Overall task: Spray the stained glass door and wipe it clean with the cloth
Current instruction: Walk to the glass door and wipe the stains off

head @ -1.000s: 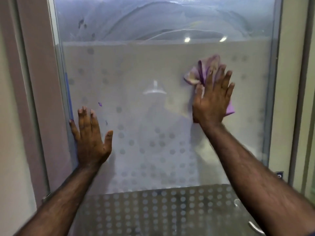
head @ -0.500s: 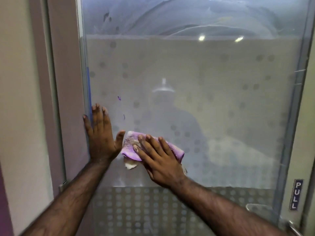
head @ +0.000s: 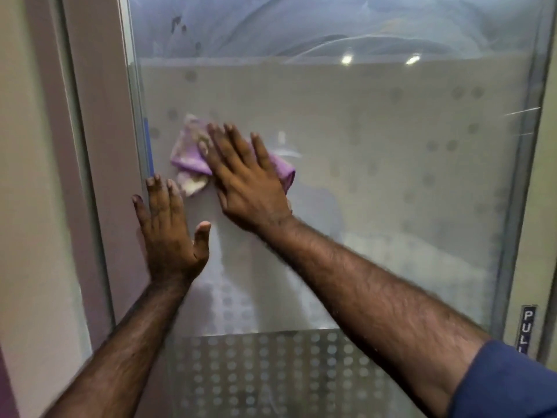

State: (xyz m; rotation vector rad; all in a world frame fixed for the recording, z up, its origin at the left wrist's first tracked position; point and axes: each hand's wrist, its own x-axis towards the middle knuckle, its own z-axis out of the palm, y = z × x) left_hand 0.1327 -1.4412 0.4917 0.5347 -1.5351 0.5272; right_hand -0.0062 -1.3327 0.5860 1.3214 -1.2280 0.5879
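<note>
While pressed flat, cloth (head: pixel 193 164) lies roughly level.

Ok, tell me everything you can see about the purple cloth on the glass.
The purple cloth is soft, bunched fabric, lilac with a paler, whitish patch at its lower corner. It lies crumpled against the frosted glass door near its left edge. The right hand presses flat over its middle, fingers spread. The left hand rests just below, not clearly touching it.
</note>
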